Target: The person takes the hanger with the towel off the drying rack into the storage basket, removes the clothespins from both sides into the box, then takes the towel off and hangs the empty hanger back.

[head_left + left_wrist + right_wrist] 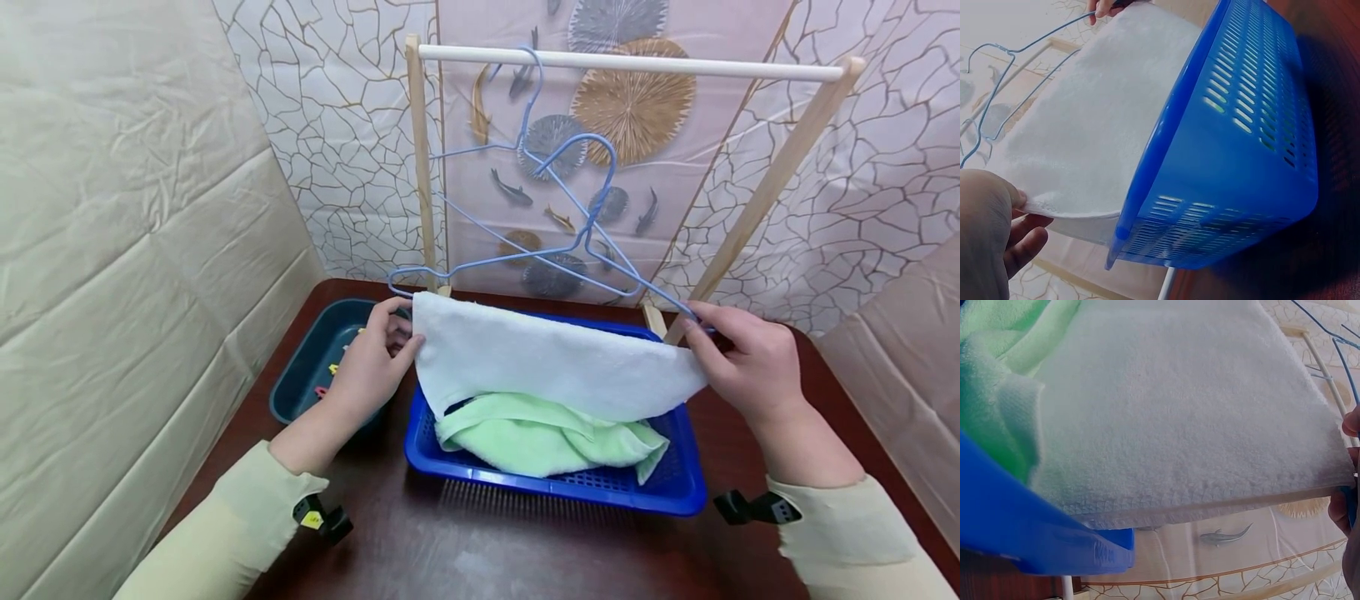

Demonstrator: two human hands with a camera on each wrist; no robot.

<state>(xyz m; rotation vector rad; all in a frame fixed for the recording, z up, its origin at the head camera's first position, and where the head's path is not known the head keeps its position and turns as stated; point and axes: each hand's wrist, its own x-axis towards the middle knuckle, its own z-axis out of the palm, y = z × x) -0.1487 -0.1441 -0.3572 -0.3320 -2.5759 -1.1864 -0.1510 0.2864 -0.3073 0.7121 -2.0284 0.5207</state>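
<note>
A white towel, folded over the lower bar of a blue wire clothes hanger, spans the space between both hands above the blue basket. My left hand pinches the towel's left edge between thumb and fingers, as the left wrist view also shows. My right hand grips the hanger's right end, with the towel's right corner at its fingers. Below the towel, a crumpled light green towel lies in the basket. The hanger's bottom bar is hidden under the white cloth.
Behind the basket stands a wooden rack with a white rod; a second blue hanger hangs from it. A dark green tray with several small colored clips stands left on the dark red table.
</note>
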